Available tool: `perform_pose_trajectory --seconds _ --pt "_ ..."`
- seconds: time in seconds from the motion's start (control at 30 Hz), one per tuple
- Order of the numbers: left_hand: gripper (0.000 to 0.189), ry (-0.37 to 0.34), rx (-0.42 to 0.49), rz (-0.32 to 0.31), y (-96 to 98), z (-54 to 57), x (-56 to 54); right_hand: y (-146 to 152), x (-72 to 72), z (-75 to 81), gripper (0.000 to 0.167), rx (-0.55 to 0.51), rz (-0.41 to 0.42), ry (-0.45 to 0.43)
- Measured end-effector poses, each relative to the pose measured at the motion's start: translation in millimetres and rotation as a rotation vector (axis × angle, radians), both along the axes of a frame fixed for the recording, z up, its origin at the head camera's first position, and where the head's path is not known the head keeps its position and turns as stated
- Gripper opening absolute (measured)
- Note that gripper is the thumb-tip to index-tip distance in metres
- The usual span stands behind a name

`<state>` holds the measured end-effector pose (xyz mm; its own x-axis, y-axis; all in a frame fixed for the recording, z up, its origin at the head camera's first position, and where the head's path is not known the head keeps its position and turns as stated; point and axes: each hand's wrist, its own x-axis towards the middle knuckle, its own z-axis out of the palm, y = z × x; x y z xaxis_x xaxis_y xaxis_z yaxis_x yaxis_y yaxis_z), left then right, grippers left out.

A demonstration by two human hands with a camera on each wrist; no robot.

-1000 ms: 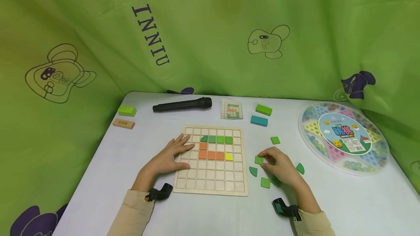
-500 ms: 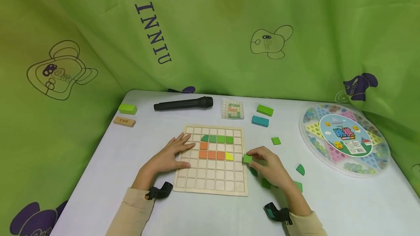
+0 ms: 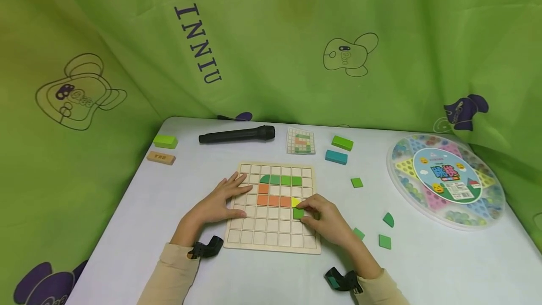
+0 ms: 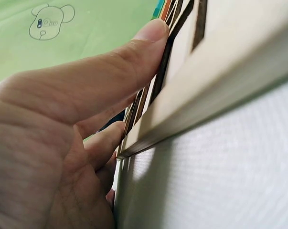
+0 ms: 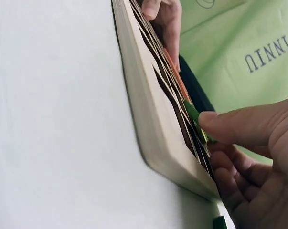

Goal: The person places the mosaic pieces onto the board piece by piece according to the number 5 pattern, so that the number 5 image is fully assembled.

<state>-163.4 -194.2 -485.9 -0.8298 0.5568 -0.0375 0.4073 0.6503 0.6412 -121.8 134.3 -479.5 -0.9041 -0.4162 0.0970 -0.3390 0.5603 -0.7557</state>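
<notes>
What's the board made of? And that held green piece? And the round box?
Board: probably wood, matte, pale with dark-edged squares.
Green piece: painted wood or plastic; its even colour can't settle which.
Round box: likely clear plastic; coloured bits show through.

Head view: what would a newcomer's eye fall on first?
Probably the bright green curtain behind the table. Then the right hand, pinching a green tile at the right part of the wooden board; the left hand lies across its left edge. A big round box lies at far right.
</notes>
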Motion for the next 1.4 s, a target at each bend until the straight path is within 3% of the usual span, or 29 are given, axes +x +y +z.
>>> perform_pose_trajectory --seconds 0.47,0.77,1.03,1.4 --pt "0.076 0.005 0.012 -0.008 1.6 0.7 1.4 6 1.2 0.4 0.03 -0.015 0.006 -0.01" --pt "0.076 0.013 0.015 -0.012 2.1 0.4 1.2 47 2.3 8.8 0.034 -0.026 -0.113 -0.029" --pt "0.076 0.0 0.009 -0.004 0.4 1.2 1.3 80 18.4 10.6 0.034 0.045 -0.168 -0.001" --pt "0.076 -0.019 -0.015 0.011 0.4 0.7 0.7 105 53.7 2.9 0.034 0.118 -0.236 0.036"
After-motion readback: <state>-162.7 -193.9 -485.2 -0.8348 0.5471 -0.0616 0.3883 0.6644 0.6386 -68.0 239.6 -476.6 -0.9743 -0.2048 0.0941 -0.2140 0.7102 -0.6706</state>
